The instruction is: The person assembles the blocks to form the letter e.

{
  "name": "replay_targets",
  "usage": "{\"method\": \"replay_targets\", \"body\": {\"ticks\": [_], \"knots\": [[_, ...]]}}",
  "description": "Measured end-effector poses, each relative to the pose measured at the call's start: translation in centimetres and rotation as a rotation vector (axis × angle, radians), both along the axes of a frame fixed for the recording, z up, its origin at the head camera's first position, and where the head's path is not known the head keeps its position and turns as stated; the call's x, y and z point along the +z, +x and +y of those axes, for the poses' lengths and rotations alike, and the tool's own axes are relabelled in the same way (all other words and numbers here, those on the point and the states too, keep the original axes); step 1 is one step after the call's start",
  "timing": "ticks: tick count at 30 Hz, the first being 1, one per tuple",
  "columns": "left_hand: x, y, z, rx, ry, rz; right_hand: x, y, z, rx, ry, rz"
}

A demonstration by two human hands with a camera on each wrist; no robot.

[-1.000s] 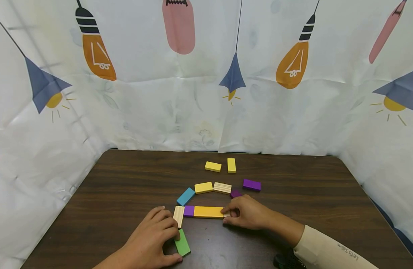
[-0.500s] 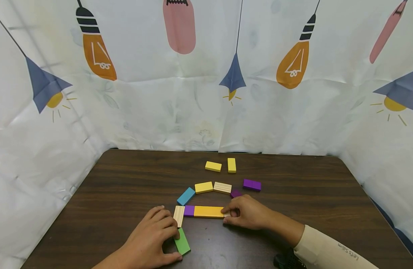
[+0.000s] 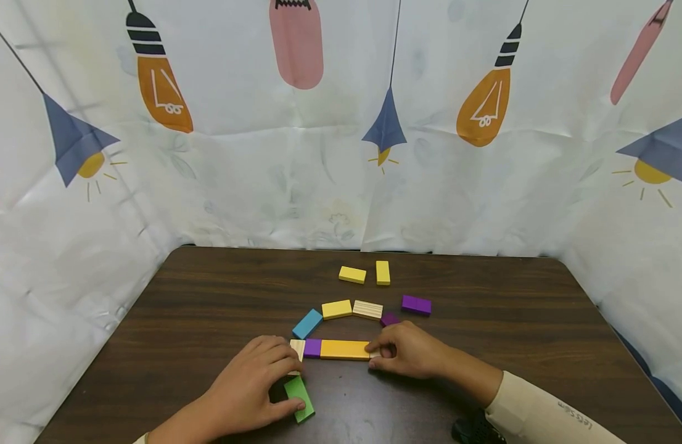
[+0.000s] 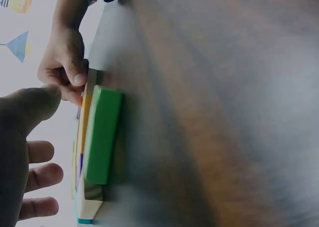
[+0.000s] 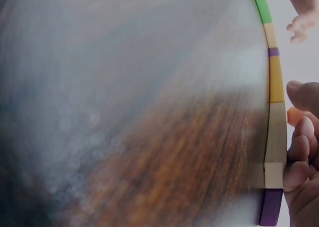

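Observation:
In the head view my left hand is over the left end of the block row, fingers spread above a plain wooden block and thumb over a green block. The left wrist view shows its fingers loose and apart from the green block. My right hand is at the row's right end, thumb and curled fingers on a plain wooden block, mostly hidden from the head view. Between the hands lie a small purple block and a long orange block.
Behind the row, a blue block, a yellow block, a wooden block and a dark purple block form an arch. Farther back lie purple blocks and two yellow blocks. A printed curtain hangs behind the table.
My left hand has moved slightly forward and right, now covering most of the wooden block; the green block's upper end has shifted a little left. The right hand stays put.

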State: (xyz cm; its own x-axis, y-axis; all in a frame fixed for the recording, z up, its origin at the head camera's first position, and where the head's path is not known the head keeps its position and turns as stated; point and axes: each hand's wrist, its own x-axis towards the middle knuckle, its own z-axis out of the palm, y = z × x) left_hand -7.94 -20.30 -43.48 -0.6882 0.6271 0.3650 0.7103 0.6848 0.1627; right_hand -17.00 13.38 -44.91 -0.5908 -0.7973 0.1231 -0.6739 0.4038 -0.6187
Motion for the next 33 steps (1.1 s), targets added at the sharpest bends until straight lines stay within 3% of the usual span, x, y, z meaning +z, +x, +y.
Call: {"method": "replay_targets", "body": {"ticks": [7,18,26,33], "knots": [[0.5,-2.1,0.9,-0.04,0.007,-0.105,0.0,0.0,0.1,0.001,0.007,-0.005],[0.3,-6.0,2.7,-0.096,-0.077,-0.176,0.1,-0.1,0.0,-0.003,0.017,-0.019],[0.0,-7.2,3.8,-0.113,-0.095,-0.184,0.0,-0.2,0.1,0.001,0.019,-0.029],[-0.4,-7.5,4.3,-0.127,-0.087,-0.184,0.0,-0.3,0.1,0.001,0.023,-0.03]]}}
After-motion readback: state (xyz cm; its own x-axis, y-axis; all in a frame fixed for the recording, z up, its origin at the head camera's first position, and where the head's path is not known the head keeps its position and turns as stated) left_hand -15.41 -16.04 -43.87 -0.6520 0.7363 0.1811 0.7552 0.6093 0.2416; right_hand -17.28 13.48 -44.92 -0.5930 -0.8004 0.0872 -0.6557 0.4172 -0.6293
